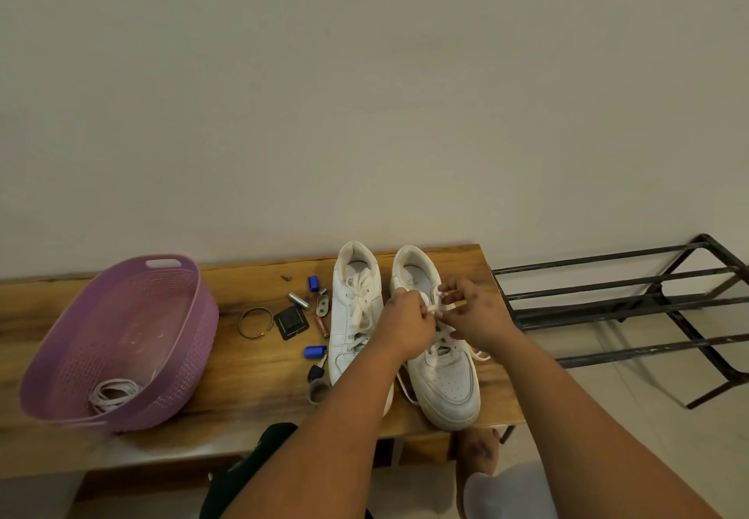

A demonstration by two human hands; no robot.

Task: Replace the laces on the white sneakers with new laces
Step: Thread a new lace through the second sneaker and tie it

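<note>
Two white leather low-top sneakers side by side on wooden bench, toes toward camera. Right sneaker – left hand and right hand both pinch flat white lace over its upper eyelets, fingers curled. Left sneaker just beside, laced, partly hidden by left forearm. Left of sneakers: batteries, bangle, small clutter. Farther left – purple perforated plastic basket, coiled white laces inside.

Both hands, left hand and right hand, pinch the right sneaker's lace.
</note>
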